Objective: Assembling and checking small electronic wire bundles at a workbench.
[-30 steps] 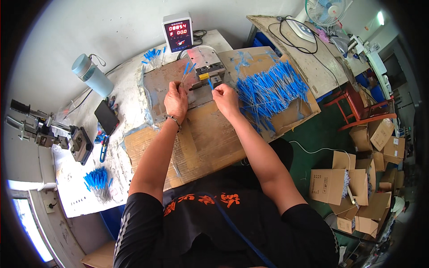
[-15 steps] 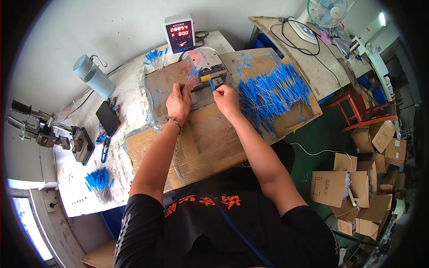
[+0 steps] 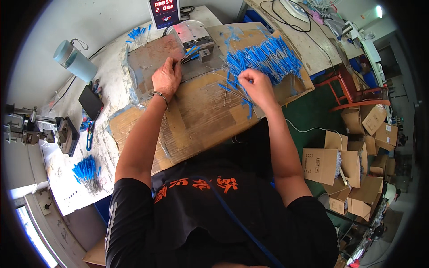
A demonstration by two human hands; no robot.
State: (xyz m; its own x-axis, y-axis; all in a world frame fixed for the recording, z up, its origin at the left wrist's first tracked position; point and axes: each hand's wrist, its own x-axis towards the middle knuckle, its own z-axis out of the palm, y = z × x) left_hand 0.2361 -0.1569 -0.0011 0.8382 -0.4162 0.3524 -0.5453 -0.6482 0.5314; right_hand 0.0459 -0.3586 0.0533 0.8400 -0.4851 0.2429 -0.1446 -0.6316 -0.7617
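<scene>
My left hand [image 3: 166,79] is closed on a few thin metal wires with blue sleeved ends [image 3: 191,53], just left of a small metal fixture [image 3: 205,54]. The blue ends point up and to the right, close by the fixture. My right hand [image 3: 258,88] is at the near edge of a big pile of blue-sleeved wires [image 3: 266,58]. Its thumb and forefinger are pinched together; whatever may be between them is too small to make out. Several loose wires [image 3: 234,87] lie beside it on the cardboard [image 3: 201,116].
A counter box with a red display [image 3: 164,13] stands behind the fixture. Small wire bunches lie at the back [image 3: 137,35] and front left [image 3: 88,175]. A bottle [image 3: 76,61], phone [image 3: 91,102], cutter [image 3: 90,135] and hand press [image 3: 62,136] line the left.
My right hand has left the fixture and moved right to the pile. My left hand stays beside the fixture with its wires. The whole view has shifted a little.
</scene>
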